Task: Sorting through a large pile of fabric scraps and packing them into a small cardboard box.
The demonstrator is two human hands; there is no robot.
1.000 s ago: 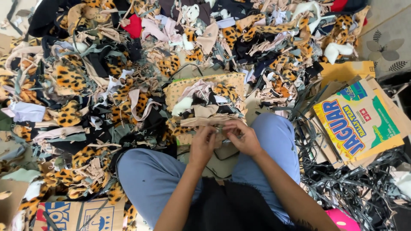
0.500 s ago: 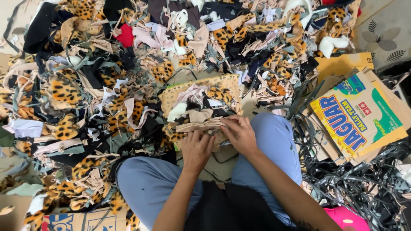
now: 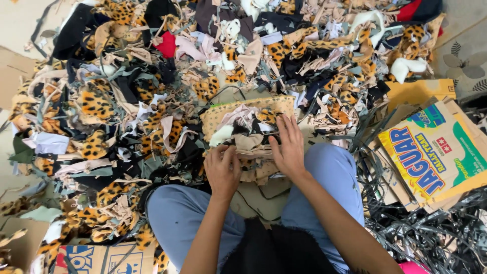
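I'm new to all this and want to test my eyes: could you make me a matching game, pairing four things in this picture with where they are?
Things:
1. left hand
2. right hand
3. printed cardboard box
4. red fabric scrap

Places:
A. flattened on the floor at the right edge
B. lying in the big scrap heap at the top, left of centre
C. spread flat on top of the small pile of scraps in front of the knees
D. curled at the near left edge of that small pile

Pairs: 1-D, 2-C, 3-A, 4-B
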